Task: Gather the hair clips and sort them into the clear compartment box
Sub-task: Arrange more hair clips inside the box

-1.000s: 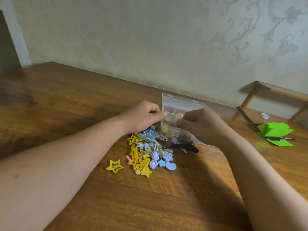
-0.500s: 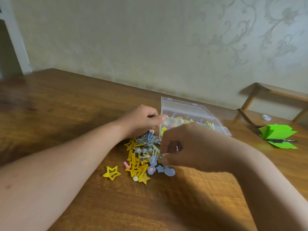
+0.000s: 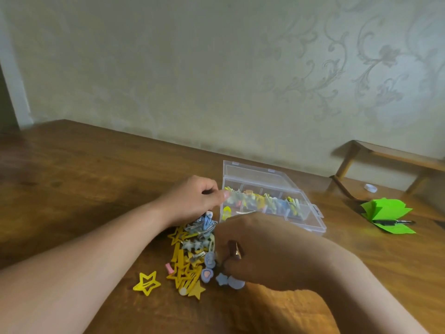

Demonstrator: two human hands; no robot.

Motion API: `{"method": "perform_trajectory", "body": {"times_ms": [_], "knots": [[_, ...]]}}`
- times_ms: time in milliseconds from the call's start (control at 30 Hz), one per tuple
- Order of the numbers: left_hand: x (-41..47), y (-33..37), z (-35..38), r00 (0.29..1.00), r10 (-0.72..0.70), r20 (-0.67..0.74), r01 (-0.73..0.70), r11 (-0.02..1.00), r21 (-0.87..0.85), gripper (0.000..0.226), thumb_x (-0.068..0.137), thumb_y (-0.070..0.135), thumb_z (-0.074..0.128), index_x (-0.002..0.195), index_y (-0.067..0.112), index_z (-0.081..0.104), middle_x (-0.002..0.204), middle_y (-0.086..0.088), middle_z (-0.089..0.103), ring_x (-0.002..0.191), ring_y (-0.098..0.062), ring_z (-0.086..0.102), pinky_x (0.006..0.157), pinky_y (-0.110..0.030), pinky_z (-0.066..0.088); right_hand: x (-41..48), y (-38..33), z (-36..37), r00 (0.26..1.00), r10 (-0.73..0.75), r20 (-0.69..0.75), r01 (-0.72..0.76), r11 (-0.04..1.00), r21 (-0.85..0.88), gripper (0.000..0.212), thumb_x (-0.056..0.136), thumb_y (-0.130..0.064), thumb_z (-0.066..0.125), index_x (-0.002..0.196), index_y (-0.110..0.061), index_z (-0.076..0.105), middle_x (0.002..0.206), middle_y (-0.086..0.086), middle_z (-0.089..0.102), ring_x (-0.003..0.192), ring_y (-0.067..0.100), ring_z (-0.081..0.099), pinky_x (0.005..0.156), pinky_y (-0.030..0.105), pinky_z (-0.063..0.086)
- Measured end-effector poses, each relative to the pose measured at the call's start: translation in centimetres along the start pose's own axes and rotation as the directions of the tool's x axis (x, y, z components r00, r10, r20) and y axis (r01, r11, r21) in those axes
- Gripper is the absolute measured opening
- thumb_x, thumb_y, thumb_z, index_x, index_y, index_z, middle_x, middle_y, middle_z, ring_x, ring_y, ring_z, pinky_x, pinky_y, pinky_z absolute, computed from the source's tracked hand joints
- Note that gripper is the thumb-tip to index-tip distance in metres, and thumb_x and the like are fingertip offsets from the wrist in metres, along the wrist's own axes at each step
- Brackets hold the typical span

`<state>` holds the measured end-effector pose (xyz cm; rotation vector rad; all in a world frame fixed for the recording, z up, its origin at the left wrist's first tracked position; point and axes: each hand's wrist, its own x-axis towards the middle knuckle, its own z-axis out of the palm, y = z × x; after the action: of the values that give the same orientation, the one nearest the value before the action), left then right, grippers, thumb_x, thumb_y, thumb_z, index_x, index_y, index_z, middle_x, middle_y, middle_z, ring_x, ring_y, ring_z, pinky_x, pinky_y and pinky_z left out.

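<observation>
right hand [image 3: 260,251] curled down over hair clips [image 3: 183,259], grasp hidden, can't tell; clear compartment box [image 3: 305,221] sat just beyond it; left hand [image 3: 192,201] pinched its left wall

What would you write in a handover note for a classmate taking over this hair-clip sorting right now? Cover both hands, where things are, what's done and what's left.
Left hand: curled fingers and thumb hold the left end of the open clear plastic compartment box.
Right hand: fingers curled into the right edge of the pile of yellow, blue and pink hair clips on the brown wooden table; what they pinch is unclear.
Done: several compartments hold sorted clips.
Left: the pile, plus the lone yellow star-shaped clip lying apart on its left.
</observation>
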<state>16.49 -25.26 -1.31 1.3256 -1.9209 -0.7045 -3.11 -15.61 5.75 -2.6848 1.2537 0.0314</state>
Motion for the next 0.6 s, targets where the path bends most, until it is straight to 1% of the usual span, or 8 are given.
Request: {"method": "perform_trajectory", "body": {"times_ms": [67,133,200,233,300,333,467,600], "knots": [[0.1,0.1,-0.1,1.000,-0.002,0.009,0.001,1.000,0.031,0.049,0.101,0.059,0.062,0.078,0.017,0.068,0.068,0.002,0.066,0.058,-0.005,0.051,0.064,-0.033,0.042,-0.2,0.6,-0.7,0.995,0.030,-0.092,-0.021,0.995,0.094,0.009,0.095,-0.030,0.068,0.100,-0.037,0.065,0.092,-0.015,0.067,0.083,0.005,0.064,0.072,0.027,0.058],[0.1,0.1,-0.1,1.000,-0.001,0.013,0.000,0.998,0.069,0.049,0.102,0.059,0.059,0.080,0.016,0.069,0.070,0.003,0.067,0.058,-0.005,0.051,0.063,-0.033,0.041,-0.4,1.8,-1.7,0.953,0.125,-0.276,-0.049,0.963,0.264,0.012,0.095,-0.030,0.073,0.102,-0.039,0.068,0.091,-0.018,0.072,0.082,0.002,0.068,0.073,0.024,0.058],[0.0,0.1,-0.1,1.000,-0.006,0.011,0.005,0.998,0.059,0.050,0.103,0.062,0.058,0.080,0.018,0.070,0.072,0.005,0.070,0.062,-0.006,0.057,0.065,-0.033,0.043,-0.5,3.6,-2.6,0.847,0.280,-0.452,-0.087,0.911,0.402,0.011,0.095,-0.030,0.076,0.103,-0.036,0.071,0.090,-0.016,0.076,0.081,0.002,0.071,0.072,0.024,0.060],[0.0,0.1,0.0,1.000,0.000,0.010,-0.001,0.999,0.041,0.051,0.102,0.062,0.058,0.079,0.018,0.070,0.070,0.006,0.068,0.061,-0.007,0.057,0.064,-0.033,0.043,-0.5,4.6,-2.7,0.794,0.354,-0.494,-0.127,0.892,0.434,0.011,0.094,-0.031,0.076,0.103,-0.035,0.072,0.090,-0.014,0.076,0.080,0.003,0.071,0.072,0.027,0.061],[0.0,0.2,0.0,1.000,0.020,0.006,-0.020,0.999,0.029,0.050,0.103,0.059,0.060,0.078,0.017,0.068,0.064,0.008,0.062,0.058,-0.004,0.053,0.061,-0.031,0.040,-0.4,6.3,-2.2,0.729,0.453,-0.512,-0.223,0.866,0.448,0.009,0.093,-0.034,0.078,0.100,-0.031,0.073,0.089,-0.012,0.075,0.079,0.004,0.069,0.071,0.029,0.060],[0.0,0.2,0.0,1.000,0.023,0.006,-0.023,0.999,0.027,0.048,0.104,0.056,0.061,0.076,0.017,0.067,0.060,0.011,0.059,0.055,-0.001,0.051,0.058,-0.029,0.038,-0.1,7.0,-1.7,0.722,0.482,-0.496,-0.265,0.856,0.444,0.008,0.092,-0.035,0.078,0.097,-0.031,0.073,0.088,-0.012,0.075,0.080,0.004,0.069,0.070,0.028,0.058],[0.0,0.3,0.0,1.000,0.011,0.015,-0.011,1.000,0.006,0.046,0.105,0.052,0.061,0.072,0.019,0.061,0.051,0.018,0.052,0.049,0.002,0.049,0.055,-0.029,0.033,1.6,7.2,0.2,0.751,0.509,-0.420,-0.338,0.843,0.419,0.008,0.091,-0.034,0.078,0.086,-0.031,0.073,0.083,-0.011,0.072,0.076,0.005,0.065,0.063,0.025,0.050],[-0.1,0.4,0.0,1.000,0.022,0.006,-0.022,0.999,0.031,0.047,0.104,0.056,0.061,0.074,0.019,0.066,0.057,0.015,0.059,0.053,0.000,0.052,0.057,-0.028,0.037,4.0,5.6,0.6,0.764,0.497,-0.410,-0.332,0.849,0.411,0.011,0.092,-0.036,0.077,0.088,-0.027,0.073,0.081,-0.010,0.072,0.073,0.004,0.064,0.059,0.024,0.049]]}}
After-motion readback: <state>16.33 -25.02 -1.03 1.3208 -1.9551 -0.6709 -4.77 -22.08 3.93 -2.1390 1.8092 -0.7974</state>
